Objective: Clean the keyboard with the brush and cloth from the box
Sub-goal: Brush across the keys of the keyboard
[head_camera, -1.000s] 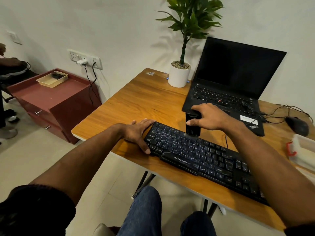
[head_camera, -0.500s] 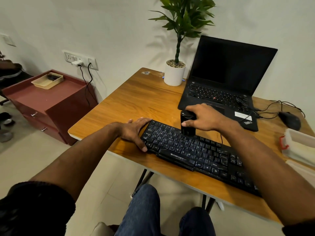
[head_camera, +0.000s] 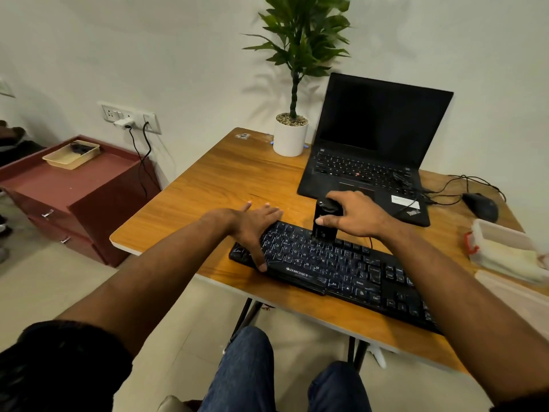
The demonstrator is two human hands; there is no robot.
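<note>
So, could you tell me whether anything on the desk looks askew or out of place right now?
The keyboard lies skewed across the desk, its right end overhanging the near edge. Otherwise nothing stands out: the left hand rests on its left end and the right hand holds the brush upright on the keys.

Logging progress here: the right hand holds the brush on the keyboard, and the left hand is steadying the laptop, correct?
Not quite. In the head view the left hand rests on the left end of the keyboard, not on the laptop. The rest holds: the right hand grips the brush, which stands on the keyboard.
</note>
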